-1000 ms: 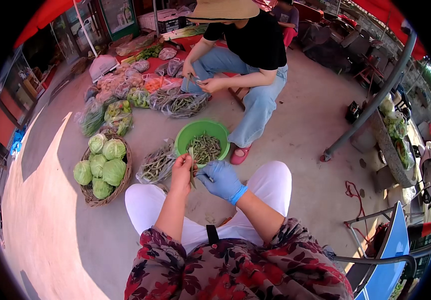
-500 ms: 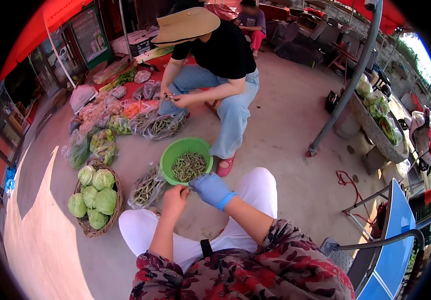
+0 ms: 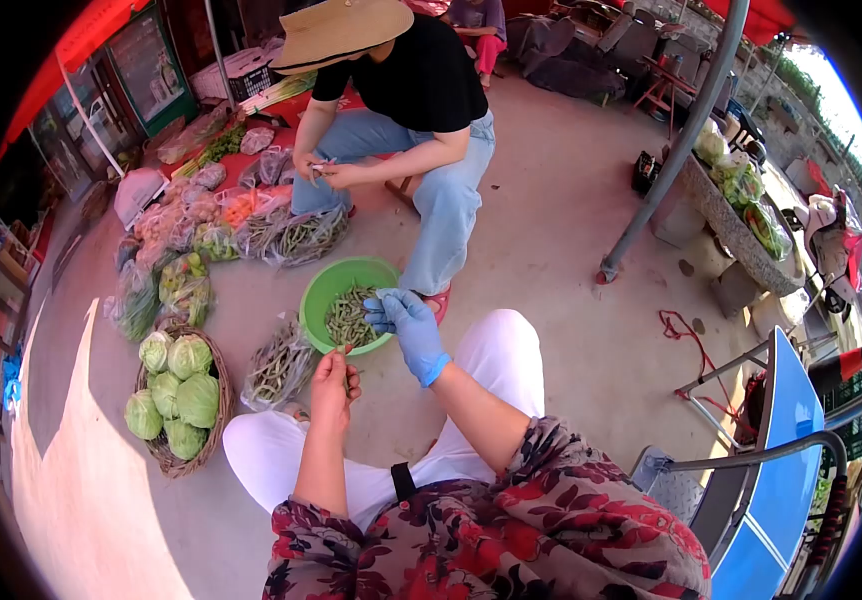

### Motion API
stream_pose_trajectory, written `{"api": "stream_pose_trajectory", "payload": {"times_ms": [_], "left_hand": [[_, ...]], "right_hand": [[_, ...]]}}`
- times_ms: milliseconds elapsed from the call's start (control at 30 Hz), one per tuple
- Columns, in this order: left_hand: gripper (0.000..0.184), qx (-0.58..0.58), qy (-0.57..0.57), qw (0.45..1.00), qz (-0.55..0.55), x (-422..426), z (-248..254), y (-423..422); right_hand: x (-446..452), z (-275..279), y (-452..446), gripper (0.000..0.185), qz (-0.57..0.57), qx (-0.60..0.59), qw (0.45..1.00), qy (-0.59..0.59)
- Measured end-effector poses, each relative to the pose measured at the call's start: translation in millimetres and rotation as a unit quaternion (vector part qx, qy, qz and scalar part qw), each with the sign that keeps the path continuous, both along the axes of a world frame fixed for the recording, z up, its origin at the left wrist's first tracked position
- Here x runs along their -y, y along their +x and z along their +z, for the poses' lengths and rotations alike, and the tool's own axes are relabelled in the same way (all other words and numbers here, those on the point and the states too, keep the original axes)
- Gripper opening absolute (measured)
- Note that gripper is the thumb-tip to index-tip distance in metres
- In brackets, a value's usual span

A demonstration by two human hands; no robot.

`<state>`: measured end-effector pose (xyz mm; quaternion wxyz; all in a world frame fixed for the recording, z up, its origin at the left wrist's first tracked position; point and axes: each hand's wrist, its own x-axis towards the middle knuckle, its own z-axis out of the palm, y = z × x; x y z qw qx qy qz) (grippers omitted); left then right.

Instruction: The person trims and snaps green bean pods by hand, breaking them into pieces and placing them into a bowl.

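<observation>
My left hand [image 3: 334, 379], bare, is closed with the fingertips pinched near the bowl's front edge; a small piece of what looks like a bean pod pokes out. My right hand [image 3: 407, 328], in a blue glove, is over the right side of the green bowl [image 3: 313, 300], fingers stretched out and somewhat apart, with nothing visible in them. Short pieces of bean pod [image 3: 349, 315] lie heaped in the bowl. Left of the bowl, a clear plastic bag [image 3: 281, 368] of whole bean pods rests on the ground.
A wicker basket [image 3: 223, 405] of cabbages stands at left. Bagged vegetables [image 3: 221, 220] spread beyond it. Across the bowl sits a person in a straw hat [image 3: 343, 32], hands together on something small. A metal pole [image 3: 681, 130] and a blue folding table [image 3: 791, 430] are at right.
My hands have separated: the gloved right one has opened over the bowl, while the left has drawn back slightly toward me. The view has shifted a little.
</observation>
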<state>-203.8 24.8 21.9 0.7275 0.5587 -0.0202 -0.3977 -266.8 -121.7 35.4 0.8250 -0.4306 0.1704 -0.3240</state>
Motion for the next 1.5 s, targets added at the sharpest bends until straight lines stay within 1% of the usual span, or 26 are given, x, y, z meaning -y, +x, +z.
{"api": "stream_pose_trajectory", "payload": {"times_ms": [67,133,167,233,267,367,400,500,533,633,700,733,833,867,933,967,1000,1033,1133,1233,1267,1300,1333,1400,1433,1500], "left_hand": [[0.023,0.007,-0.023,1.000,-0.013,-5.3,-1.0,9.2],[0.030,0.029,-0.054,0.998,-0.034,-8.3,1.8,16.8],[0.033,0.035,-0.051,0.998,-0.021,-10.3,4.8,15.1],[0.039,0.065,-0.046,0.997,-0.022,-9.1,13.9,13.9],[0.041,0.082,-0.037,0.995,-0.031,-9.4,16.0,11.3],[0.043,0.117,-0.016,0.991,-0.068,-11.4,11.2,7.8],[0.043,0.124,-0.009,0.989,-0.078,-12.4,11.3,7.2],[0.040,0.123,0.003,0.988,-0.090,-16.4,10.9,6.2],[0.038,0.120,0.006,0.989,-0.090,-17.9,11.5,7.2],[0.030,0.044,0.024,0.994,-0.092,-24.6,13.9,10.5],[0.026,0.031,0.036,0.992,-0.114,-30.8,9.1,13.1],[0.026,0.026,0.041,0.991,-0.126,-33.3,6.6,14.5],[0.023,0.049,0.037,0.985,-0.161,-36.8,-1.7,18.1],[0.023,0.089,0.061,0.981,-0.159,-35.8,-6.4,19.2],[0.022,0.169,0.110,0.968,-0.152,-32.7,-9.6,20.6],[0.020,0.270,0.158,0.940,-0.136,-32.5,-11.2,20.1],[0.019,0.368,0.203,0.899,-0.119,-31.6,-4.6,17.3],[0.018,0.461,0.246,0.847,-0.101,-30.9,1.0,15.2],[0.018,0.562,0.229,0.788,-0.102,-26.6,10.0,11.9],[0.017,0.450,0.260,0.847,-0.108,-22.5,7.2,7.5],[0.016,0.338,0.179,0.919,-0.090,-21.5,1.5,7.8],[0.016,0.219,0.094,0.969,-0.070,-20.2,-2.2,6.5],[0.016,0.093,0.006,0.994,-0.049,-19.3,-5.8,3.9],[0.015,0.010,-0.051,0.998,-0.020,-14.3,-5.3,-6.9],[0.015,-0.031,-0.079,0.996,-0.007,-12.7,-2.4,-9.5],[0.015,-0.071,-0.105,0.991,0.036,-11.8,-1.5,-5.9]], "right_hand": [[15.7,11.3,-8.2,0.020,-0.014,-0.002,1.000,0.001],[25.5,4.3,-11.3,0.022,0.029,-0.050,0.998,-0.040],[15.8,0.3,-14.4,0.023,0.066,-0.089,0.993,-0.051],[8.7,2.7,-14.1,0.025,0.118,-0.155,0.977,-0.091],[1.1,2.0,-13.7,0.028,0.162,-0.187,0.959,-0.135],[-17.1,-2.5,-8.2,0.029,0.187,-0.222,0.943,-0.160],[-21.6,-0.4,-6.2,0.027,0.183,-0.204,0.947,-0.166],[-26.9,12.2,-1.6,0.024,0.236,-0.204,0.935,-0.166],[-27.2,10.1,1.1,0.022,0.220,-0.203,0.939,-0.170],[-23.6,0.3,3.8,0.018,0.178,-0.210,0.946,-0.169],[-20.3,-3.5,5.4,0.017,0.159,-0.224,0.949,-0.152],[-22.6,-4.0,6.4,0.016,0.126,-0.208,0.957,-0.159],[-15.0,-11.4,7.7,0.018,0.160,-0.210,0.952,-0.156],[-14.3,-17.0,8.6,0.018,0.128,-0.192,0.945,-0.233],[-15.9,-20.8,9.9,0.018,0.062,-0.151,0.909,-0.383],[-12.9,-20.7,7.8,0.019,0.060,-0.174,0.854,-0.486],[-12.0,-7.6,3.1,0.019,0.058,-0.194,0.788,-0.582],[-11.5,-0.6,-0.6,0.020,0.054,-0.213,0.710,-0.669],[-13.7,-10.6,-1.4,0.020,0.053,-0.188,0.655,-0.730],[-19.8,-16.6,-4.7,0.018,0.014,-0.182,0.719,-0.670],[-22.0,-20.6,-1.8,0.016,0.026,-0.166,0.798,-0.579],[-25.9,-21.8,0.8,0.014,0.038,-0.147,0.865,-0.478],[-29.3,-22.2,1.3,0.013,0.050,-0.128,0.919,-0.369],[-33.9,-9.4,-2.2,0.015,0.107,-0.155,0.965,-0.182],[-35.4,-2.5,-3.0,0.016,0.133,-0.165,0.973,-0.086],[-30.5,-4.9,-5.6,0.016,0.122,-0.115,0.986,-0.012]]}}
